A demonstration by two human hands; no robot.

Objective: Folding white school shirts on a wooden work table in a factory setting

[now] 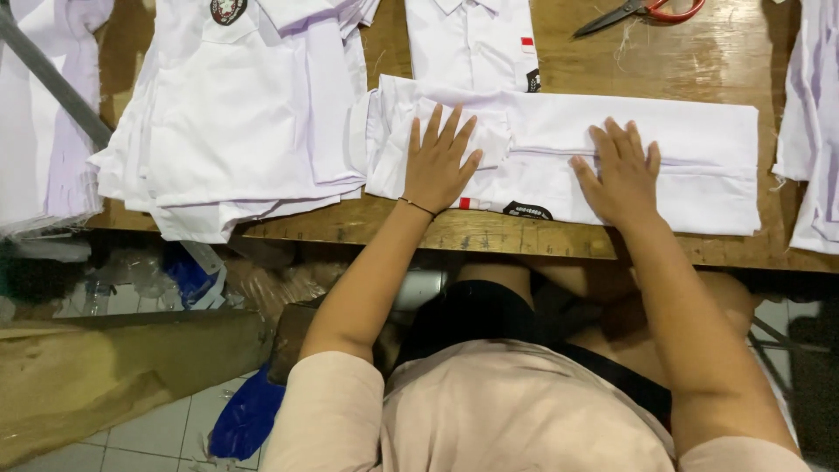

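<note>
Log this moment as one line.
left hand flat on folded white cotton shirt | right hand flat on it | wooden table

The scissors point(642, 12) at the top of the wooden table point(559, 240) are cut off by the upper edge, so only part of the red handles shows. The white shirt point(476, 39) behind the folded shirt point(690, 149) loses its collar to the same edge, and the badge point(227, 10) on the shirt stack point(236, 131) is clipped too. The small labels near the left hand point(439, 166) and right hand point(622, 175) are too small to make out, and the cloth point(814, 122) at right runs out of view.
</note>
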